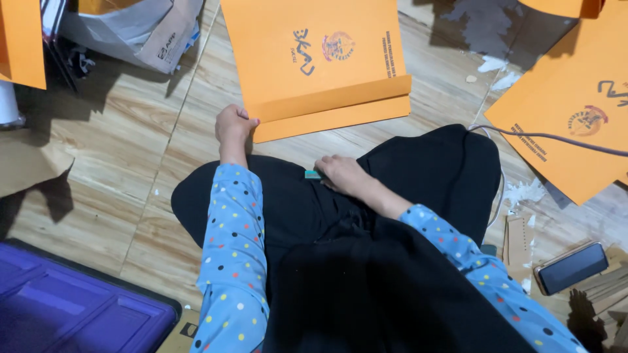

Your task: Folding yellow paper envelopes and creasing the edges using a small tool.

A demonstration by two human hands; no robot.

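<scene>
The person sits on a wood-patterned floor (118, 157), legs covered in black cloth (366, 261), both arms in blue sleeves with coloured dots. The left hand (233, 127) reaches forward to the near left corner of a large orange envelope (314, 59) that lies flat on the floor just ahead of the knees; its fingers are curled closed and pinch that corner, where the folded flap forms a doubled edge. The right hand (340, 173) rests on the black cloth of the lap, fingers bent down over a small teal object (313, 174) that peeks out at its left side; the fingers touch it, though whether they truly grip it cannot be told. A second orange envelope (575, 111) lies to the right, well apart from the first, with a thin dark cable (543, 137) running across its lower part. Near the right knee a phone (571, 267) lies face up on the floor, beside scraps of brown cardboard (517, 238). At the lower left corner sits a purple plastic box lid (65, 307), and at the upper left a crumpled white bag (137, 29) stands by another orange sheet (23, 39).
</scene>
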